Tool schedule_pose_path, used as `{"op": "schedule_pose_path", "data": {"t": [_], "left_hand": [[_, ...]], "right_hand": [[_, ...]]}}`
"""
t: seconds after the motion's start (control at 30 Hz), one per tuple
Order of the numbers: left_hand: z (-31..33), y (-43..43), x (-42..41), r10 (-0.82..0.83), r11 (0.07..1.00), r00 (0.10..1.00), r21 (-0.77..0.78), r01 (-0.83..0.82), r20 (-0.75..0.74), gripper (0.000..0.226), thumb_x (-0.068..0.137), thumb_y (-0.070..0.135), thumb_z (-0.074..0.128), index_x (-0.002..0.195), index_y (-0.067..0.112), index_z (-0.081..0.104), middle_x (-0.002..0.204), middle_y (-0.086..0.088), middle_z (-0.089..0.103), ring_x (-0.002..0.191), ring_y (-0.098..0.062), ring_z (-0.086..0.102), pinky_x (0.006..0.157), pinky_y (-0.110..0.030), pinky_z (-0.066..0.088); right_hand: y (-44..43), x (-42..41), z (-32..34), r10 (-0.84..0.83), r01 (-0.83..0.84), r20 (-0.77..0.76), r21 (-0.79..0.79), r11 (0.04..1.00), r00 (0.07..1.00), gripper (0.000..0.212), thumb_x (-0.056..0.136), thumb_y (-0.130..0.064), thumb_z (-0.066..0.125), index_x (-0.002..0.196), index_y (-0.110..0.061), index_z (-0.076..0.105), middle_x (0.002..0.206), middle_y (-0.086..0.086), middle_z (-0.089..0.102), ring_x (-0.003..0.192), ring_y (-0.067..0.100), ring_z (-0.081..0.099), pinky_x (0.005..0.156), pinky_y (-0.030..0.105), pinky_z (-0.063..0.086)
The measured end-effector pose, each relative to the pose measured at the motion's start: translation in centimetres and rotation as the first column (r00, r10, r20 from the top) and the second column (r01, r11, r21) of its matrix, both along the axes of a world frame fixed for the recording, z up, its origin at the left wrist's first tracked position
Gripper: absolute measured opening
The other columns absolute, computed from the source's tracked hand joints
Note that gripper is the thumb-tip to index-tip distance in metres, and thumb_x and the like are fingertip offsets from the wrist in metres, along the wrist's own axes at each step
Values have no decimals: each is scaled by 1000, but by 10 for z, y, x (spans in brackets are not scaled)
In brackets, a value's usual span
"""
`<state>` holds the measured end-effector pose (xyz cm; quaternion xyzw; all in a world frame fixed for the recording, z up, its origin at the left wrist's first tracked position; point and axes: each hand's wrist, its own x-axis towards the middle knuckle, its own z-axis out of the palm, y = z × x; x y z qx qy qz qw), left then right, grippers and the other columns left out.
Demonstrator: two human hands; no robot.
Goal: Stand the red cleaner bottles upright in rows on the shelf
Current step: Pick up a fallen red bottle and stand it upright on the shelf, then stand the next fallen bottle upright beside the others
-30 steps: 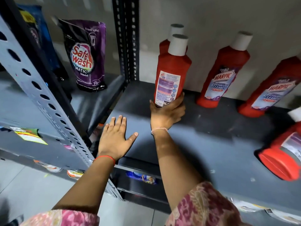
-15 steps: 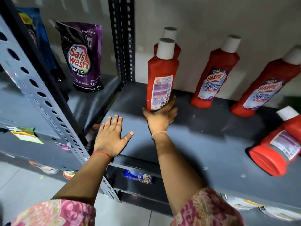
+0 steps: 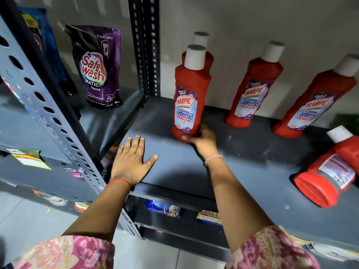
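R hand point(image 3: 202, 140) grips the base of the front Harpic bottle point(image 3: 191, 98), upright at shelf point(image 3: 242, 164) left-rear; I see only cap + shoulder of the bottle behind point(image 3: 202, 40). L hand point(image 3: 132, 162) flat, fingers spread, holding nothing. Two more Harpic bottles point(image 3: 254, 90) upright at the back; toppled bottle point(image 3: 328, 177) at right, partly cut off.

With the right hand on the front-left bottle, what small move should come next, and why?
Probably let go and reach for the toppled bottle. The held bottle stands upright on the shelf, label forward, in front of another bottle, the right hand gripping its base. The left hand lies flat on the shelf.
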<state>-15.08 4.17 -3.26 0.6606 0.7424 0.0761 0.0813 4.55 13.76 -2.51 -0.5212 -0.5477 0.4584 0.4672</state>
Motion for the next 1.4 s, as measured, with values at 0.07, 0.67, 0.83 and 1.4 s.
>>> {"op": "schedule_pose_path", "data": {"t": [0.07,0.67,0.83,1.4], "left_hand": [[-1,0,0,1,1000,1000,0,-1,-3,76,90,59,26,149,15,6,160,-2,4,148,-21,-2,121,-39,4],[5,-2,3,-28,999,1000,-30,28,-5,77,90,57,30,148,10,12,160,-7,8,148,-24,2,121,-40,7],[15,-7,33,-18,999,998,-27,19,54,81,87,55,42,145,2,21,157,-18,15,146,-31,9,120,-44,12],[2,-24,224,-241,970,970,-1,241,17,86,86,62,37,147,6,15,159,-14,10,147,-28,6,121,-40,11]], "right_hand": [[7,3,1,43,-43,-1,-20,999,999,56,58,3,78,109,-13,58,113,11,63,101,27,61,96,50,47],[-34,18,13,-26,-3,250,113,994,968,75,76,-12,70,136,-5,26,144,15,36,127,19,36,95,1,22],[-96,78,6,-371,87,466,525,847,803,68,85,-30,58,139,-10,23,153,12,18,143,22,9,114,25,8],[-107,427,55,-107,347,938,-15,938,329,106,62,-38,77,141,-8,13,147,20,28,134,35,28,107,40,28]]}}
